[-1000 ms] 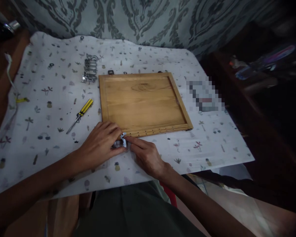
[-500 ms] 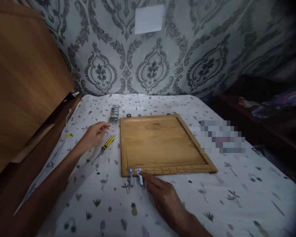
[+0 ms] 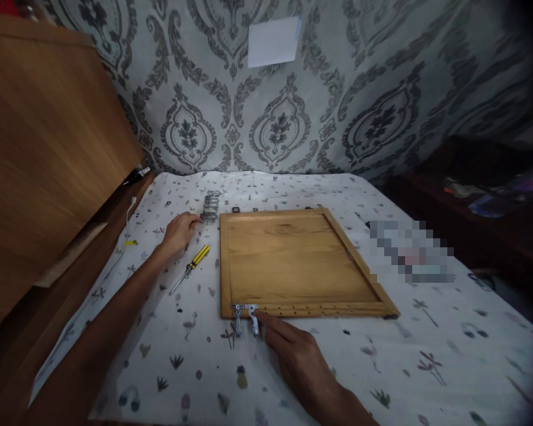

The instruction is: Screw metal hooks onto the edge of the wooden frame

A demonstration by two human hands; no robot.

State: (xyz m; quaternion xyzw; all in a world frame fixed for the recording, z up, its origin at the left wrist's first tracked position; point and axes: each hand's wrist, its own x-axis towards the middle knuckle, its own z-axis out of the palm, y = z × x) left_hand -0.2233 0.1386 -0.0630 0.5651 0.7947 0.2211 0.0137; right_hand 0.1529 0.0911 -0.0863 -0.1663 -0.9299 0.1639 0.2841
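A framed wooden panel (image 3: 288, 254) lies flat on the patterned sheet, small holes dotted along its near edge. Two metal hinges sit at that edge's left end: a left hinge (image 3: 237, 322) and a right hinge (image 3: 253, 324). My right hand (image 3: 299, 358) holds the right hinge against the frame with its index fingertip, the other fingers folded. Left of the panel, my left hand (image 3: 180, 232) has its fingers pinched together at the nearest hinge in a row of hinges (image 3: 210, 207). A yellow-and-black screwdriver (image 3: 194, 264) lies just below the left hand.
A wooden cabinet side (image 3: 48, 148) rises on the left, with a white cable (image 3: 127, 231) beside it. Right of the panel lies a pixelated item (image 3: 413, 251). Patterned wallpaper (image 3: 231, 118) and a white wall plate (image 3: 274, 41) are at the back.
My left hand has moved up and right to the row of hinges, its fingers closing at the nearest one. My right hand stays at the right hinge. The view has shifted slightly.
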